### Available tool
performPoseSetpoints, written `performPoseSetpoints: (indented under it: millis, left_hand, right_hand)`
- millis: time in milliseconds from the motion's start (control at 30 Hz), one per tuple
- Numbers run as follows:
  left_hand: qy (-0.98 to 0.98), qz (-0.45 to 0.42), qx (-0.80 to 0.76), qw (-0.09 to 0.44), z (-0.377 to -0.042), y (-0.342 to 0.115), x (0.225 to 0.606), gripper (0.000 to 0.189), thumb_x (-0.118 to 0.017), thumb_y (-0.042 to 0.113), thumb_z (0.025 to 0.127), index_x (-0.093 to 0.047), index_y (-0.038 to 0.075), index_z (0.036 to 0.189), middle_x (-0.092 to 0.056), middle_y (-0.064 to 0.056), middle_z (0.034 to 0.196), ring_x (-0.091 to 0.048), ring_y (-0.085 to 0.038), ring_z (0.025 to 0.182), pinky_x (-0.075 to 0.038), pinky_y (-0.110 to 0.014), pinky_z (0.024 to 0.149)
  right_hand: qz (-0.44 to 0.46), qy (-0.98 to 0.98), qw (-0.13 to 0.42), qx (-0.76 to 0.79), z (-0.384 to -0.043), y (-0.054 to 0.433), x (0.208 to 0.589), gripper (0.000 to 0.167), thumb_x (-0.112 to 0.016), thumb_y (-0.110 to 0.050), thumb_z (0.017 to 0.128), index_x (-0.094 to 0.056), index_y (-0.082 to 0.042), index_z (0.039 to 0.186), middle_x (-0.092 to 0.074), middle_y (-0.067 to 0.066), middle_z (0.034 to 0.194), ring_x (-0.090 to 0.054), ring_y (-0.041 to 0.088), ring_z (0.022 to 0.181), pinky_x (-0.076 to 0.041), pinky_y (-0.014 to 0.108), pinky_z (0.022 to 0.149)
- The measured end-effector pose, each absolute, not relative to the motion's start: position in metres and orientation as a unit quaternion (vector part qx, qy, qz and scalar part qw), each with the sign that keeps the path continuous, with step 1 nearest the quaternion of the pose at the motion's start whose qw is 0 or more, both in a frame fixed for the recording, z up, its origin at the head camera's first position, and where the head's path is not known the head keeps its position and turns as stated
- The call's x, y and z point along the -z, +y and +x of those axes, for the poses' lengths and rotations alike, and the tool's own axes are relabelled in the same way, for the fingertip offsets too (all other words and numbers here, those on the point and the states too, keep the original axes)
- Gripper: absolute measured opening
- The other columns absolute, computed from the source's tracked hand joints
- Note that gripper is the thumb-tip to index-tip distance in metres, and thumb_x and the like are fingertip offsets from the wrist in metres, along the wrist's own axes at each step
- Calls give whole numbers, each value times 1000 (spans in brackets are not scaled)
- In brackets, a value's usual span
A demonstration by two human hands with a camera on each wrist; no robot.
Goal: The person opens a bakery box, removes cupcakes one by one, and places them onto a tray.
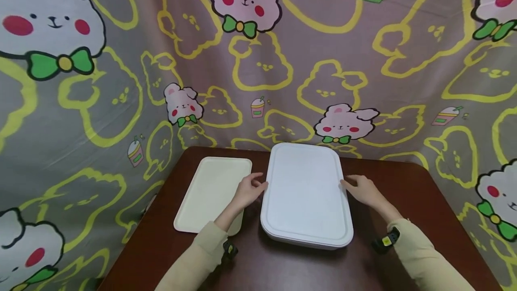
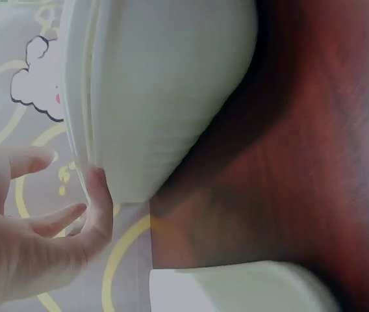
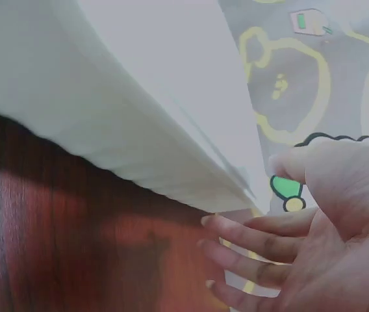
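Note:
A white rectangular box with rounded corners and a flat lid (image 1: 304,192) stands on the dark table. My left hand (image 1: 248,191) is at its left side. In the left wrist view one fingertip (image 2: 97,179) meets the rim edge, while the other fingers are loosely bent and apart from it. On the opposite side my right hand (image 1: 365,191) has its thumb at the lid's right edge. The right wrist view shows that hand's fingers (image 3: 256,237) spread and lightly bent beside the box's side wall (image 3: 106,123), with nothing gripped.
A shallow cream tray or lid (image 1: 210,192) lies flat on the table to the left of the box, partly behind my left forearm. The reddish-brown table (image 1: 291,271) ends against a patterned cloth (image 1: 258,57) that hangs behind and at both sides.

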State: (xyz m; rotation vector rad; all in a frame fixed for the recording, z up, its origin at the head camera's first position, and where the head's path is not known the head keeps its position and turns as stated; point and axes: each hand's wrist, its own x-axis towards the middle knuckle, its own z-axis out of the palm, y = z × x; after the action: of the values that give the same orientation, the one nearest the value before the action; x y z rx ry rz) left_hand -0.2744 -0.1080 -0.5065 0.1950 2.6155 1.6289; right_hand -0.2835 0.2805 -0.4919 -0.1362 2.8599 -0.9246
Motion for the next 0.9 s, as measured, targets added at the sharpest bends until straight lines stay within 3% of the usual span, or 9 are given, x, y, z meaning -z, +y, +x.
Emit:
performPoseSetpoints:
  millis: [200,300,400,467,667,800,900]
  left_hand:
    - [852,53,-518,53,-295,-103,507,51,-72,18,106,-62,-9,148,-69,-11,86,-75,-31,65,-69,-52,71]
    - [862,60,-502,46,-300,-98,509,49,-74,15,103,-64,-10,145,-64,-5,80,-65,-16,59,-64,-37,61]
    - [873,69,-482,36,-301,-93,509,46,-75,12,101,-68,-10,141,-60,-4,79,-54,-9,60,-49,-22,55]
    - [876,71,-477,31,-302,-92,510,43,-75,11,100,-70,-10,138,-61,-6,80,-50,-9,62,-43,-20,56]
    - [873,103,-477,-3,-304,-97,518,44,-77,18,100,-73,-8,135,-67,-8,79,-54,-11,63,-45,-23,56]
    - [874,111,-472,-21,-301,-93,511,48,-76,18,102,-69,-4,143,-68,-9,81,-56,-13,65,-45,-23,56]
    - [871,87,-484,-8,-291,-87,492,55,-75,11,101,-61,-5,152,-63,-7,78,-53,-12,65,-43,-21,56]
  right_hand:
    - [-35,941,79,327,-286,278,494,64,-60,-36,112,-61,23,137,-77,35,114,-77,38,97,-64,54,88]
    - [-30,940,73,332,-286,273,495,58,-64,-33,110,-67,21,131,-77,34,112,-74,30,89,-63,44,79]
    - [-16,939,56,338,-283,266,493,50,-68,-25,107,-68,22,126,-76,37,113,-75,30,85,-63,40,72]
    - [-3,938,44,344,-280,261,490,45,-67,-18,106,-69,22,126,-74,40,116,-77,34,87,-65,40,72]
    - [34,928,22,370,-273,254,480,52,-62,-19,109,-60,22,141,-67,45,133,-77,47,106,-68,51,83]
    - [32,916,15,400,-271,255,474,58,-59,-20,112,-49,19,153,-61,45,143,-74,52,116,-67,57,90]
    - [16,899,25,437,-268,256,470,59,-56,-17,113,-42,18,158,-61,44,144,-76,48,114,-68,52,89]
